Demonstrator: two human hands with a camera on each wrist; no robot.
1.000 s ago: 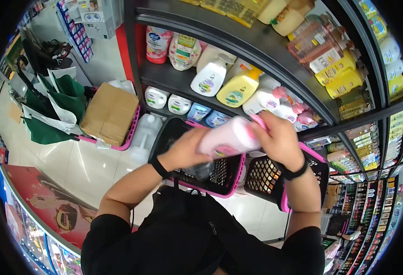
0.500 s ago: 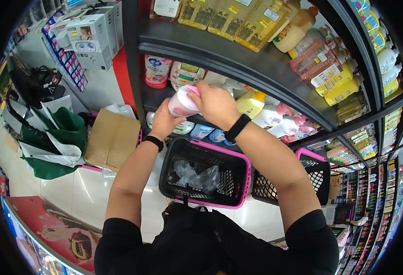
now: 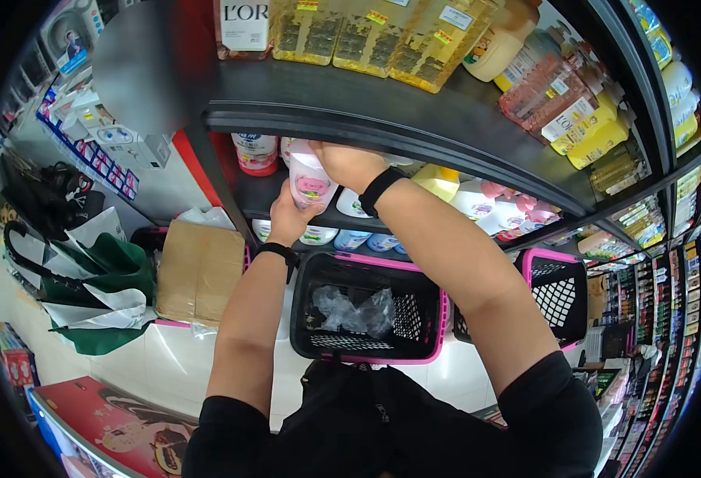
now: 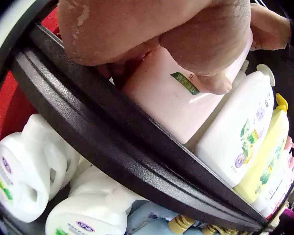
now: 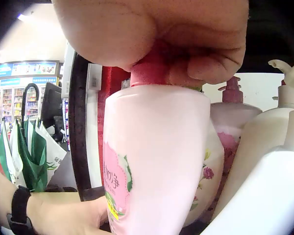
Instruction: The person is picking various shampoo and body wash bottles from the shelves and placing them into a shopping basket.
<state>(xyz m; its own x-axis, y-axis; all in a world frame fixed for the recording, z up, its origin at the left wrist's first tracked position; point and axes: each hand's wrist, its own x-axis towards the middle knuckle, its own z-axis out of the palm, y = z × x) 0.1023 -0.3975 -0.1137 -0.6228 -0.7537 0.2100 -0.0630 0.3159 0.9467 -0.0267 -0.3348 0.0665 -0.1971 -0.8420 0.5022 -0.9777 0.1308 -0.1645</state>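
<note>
A pale pink pump bottle point(image 3: 309, 171) stands at the front of the middle black shelf point(image 4: 117, 129), its pink flowered label showing. My right hand point(image 5: 157, 29) grips it by the pink pump top point(image 5: 149, 71). Lower down, my left hand point(image 3: 290, 215) holds the body near the base, thumb along the side. Beside it are a white pump bottle point(image 4: 237, 127) and a yellow one point(image 4: 264, 156). A floral bottle point(image 5: 206, 176) and another pink-topped pump bottle point(image 5: 230, 110) stand behind it. In the head view the upper shelf partly hides my right hand point(image 3: 352, 166).
Below, a black basket with a pink rim point(image 3: 439, 327) holds crumpled clear plastic point(image 3: 354, 311). A second basket point(image 3: 577, 299) stands right of it. At left are a cardboard box point(image 3: 199, 271) and green and white umbrellas point(image 3: 99, 307). The upper shelf edge point(image 3: 350, 131) overhangs my hands.
Both hands have carried the pink bottle from above the basket up and left to the middle shelf. It has gone from lying sideways to nearly upright.
</note>
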